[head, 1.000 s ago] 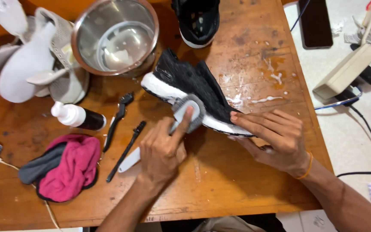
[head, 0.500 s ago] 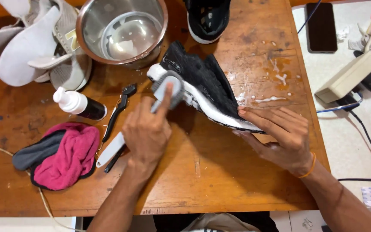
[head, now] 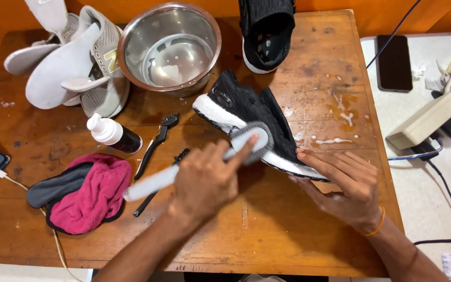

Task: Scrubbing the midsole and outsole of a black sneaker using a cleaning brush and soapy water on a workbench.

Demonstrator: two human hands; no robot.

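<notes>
We find the left hand (head: 204,180) closed around the handle of a white brush (head: 194,167), fingers wrapped and the forefinger laid along the neck, pressing the round brush head against the side of a black shoe (head: 246,112). This shoe lies on its side near the middle of the wooden table (head: 288,235), its white sole turned toward the person. The right hand (head: 348,185) steadies the shoe at the toe end, fingers spread and flat, fingertips touching the sole edge; an orange band sits at that wrist. We judge the cleaning to be under way and not finished: white foam spots lie on the table just beside the toe, and the brush is at the midsole, while the heel end shows no foam that we can make out. A second black shoe (head: 266,31) stands at the far edge of the table, untouched as far as the view shows. A steel bowl (head: 169,47) holding a little cloudy liquid stands beyond the shoe. A small dark bottle with a white cap (head: 113,134) lies on its side left of it, with two thin black brushes (head: 157,143) near it and a pink cloth (head: 92,196) farther left. A grey pair of shoes (head: 74,68) rests at the far left corner.
</notes>
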